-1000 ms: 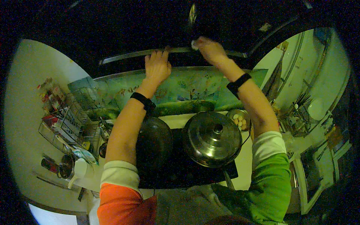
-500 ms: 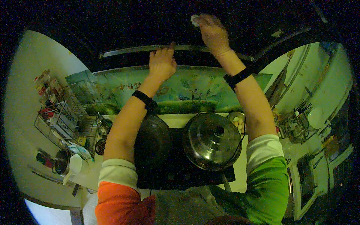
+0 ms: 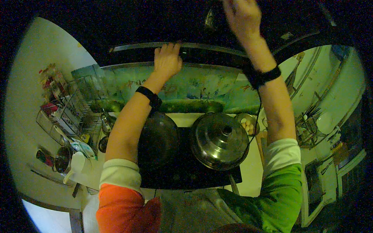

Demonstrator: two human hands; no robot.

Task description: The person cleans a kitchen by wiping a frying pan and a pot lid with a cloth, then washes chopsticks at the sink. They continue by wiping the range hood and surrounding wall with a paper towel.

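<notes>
Above the stove spans a dark range hood (image 3: 155,23) with a metal strip (image 3: 217,47) along its front edge. My left hand (image 3: 168,60) rests on that strip, fingers stretched up and slightly apart, holding nothing. Higher up, by the dark hood surface, is my right hand (image 3: 244,19), a little blurred and with its fingers bent. The crumpled white cloth it pinched a moment earlier is hidden now. Both wrists wear black bands. Below stand a lidded steel pot (image 3: 219,141) and, at its left, a dark wok (image 3: 158,141) partly behind my left forearm.
A bowl of eggs (image 3: 247,125) sits right of the pot, near a thin dark cord (image 3: 259,112). Wire racks (image 3: 77,110) and a white ladle-like dipper (image 3: 77,163) are at left. Chopsticks and a plate (image 3: 325,122) stand at right. A green printed panel (image 3: 186,91) backs the stove.
My right hand has moved up and right along the hood, and the white cloth has gone out of sight. My left index finger no longer points out; the hand stays at the strip.
</notes>
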